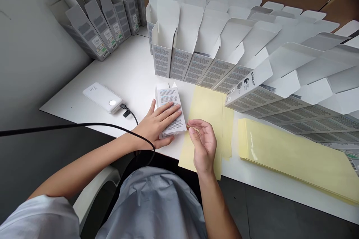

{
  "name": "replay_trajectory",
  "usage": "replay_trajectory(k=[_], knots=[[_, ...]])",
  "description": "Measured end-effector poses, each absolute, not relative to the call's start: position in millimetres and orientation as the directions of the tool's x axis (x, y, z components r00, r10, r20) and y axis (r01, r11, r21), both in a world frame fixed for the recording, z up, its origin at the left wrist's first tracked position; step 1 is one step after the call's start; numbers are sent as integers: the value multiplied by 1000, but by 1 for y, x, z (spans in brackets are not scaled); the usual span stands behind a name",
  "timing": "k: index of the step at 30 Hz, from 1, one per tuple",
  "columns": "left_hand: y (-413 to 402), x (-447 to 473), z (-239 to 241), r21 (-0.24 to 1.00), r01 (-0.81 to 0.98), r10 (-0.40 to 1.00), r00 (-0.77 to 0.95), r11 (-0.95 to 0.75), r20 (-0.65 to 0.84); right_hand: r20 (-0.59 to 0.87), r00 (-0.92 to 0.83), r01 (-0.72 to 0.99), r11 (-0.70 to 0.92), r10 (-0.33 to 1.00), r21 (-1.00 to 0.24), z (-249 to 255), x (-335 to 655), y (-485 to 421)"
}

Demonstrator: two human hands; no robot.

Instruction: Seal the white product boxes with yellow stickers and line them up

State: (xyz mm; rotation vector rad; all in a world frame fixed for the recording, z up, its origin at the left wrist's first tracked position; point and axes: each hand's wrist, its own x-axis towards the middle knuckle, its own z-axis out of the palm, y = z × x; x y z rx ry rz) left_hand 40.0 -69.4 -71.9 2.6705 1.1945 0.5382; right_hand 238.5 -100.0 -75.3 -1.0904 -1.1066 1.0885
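A small printed carton (175, 121) lies on the white table, with white flaps standing out at its far end. My left hand (158, 123) rests flat on top of it, fingers stretched across the printed side and thumb apart near its lower edge. Just to the right of the carton is my right hand (204, 142), palm turned inward and fingers loosely curved, nothing visible between them. Its fingertips are close to the carton's near right corner; whether they touch it I cannot tell. Beneath the right hand lie yellow sheets (207, 104) on the table.
Open cartons (162, 59) stand in rows along the back and right, with more cartons (95, 41) at the back left. A white power bank (102, 97) with a black cable (84, 124) lies left. A yellow stack (294, 157) is at right, near the table's front edge.
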Motion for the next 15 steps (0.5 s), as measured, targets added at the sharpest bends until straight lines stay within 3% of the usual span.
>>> replay_trajectory(k=[10, 13, 15], knots=[[-71, 38, -69, 354, 647, 737, 575, -676, 357, 133, 177, -75, 148, 975, -986, -69, 258, -91], [-72, 36, -71, 382, 640, 744, 536, -666, 399, 94, 165, 37, 89, 982, -995, -61, 281, -78], [-72, 35, -72, 394, 642, 751, 523, -658, 402, -1, 85, 198, -18, 996, -980, -56, 299, -69]])
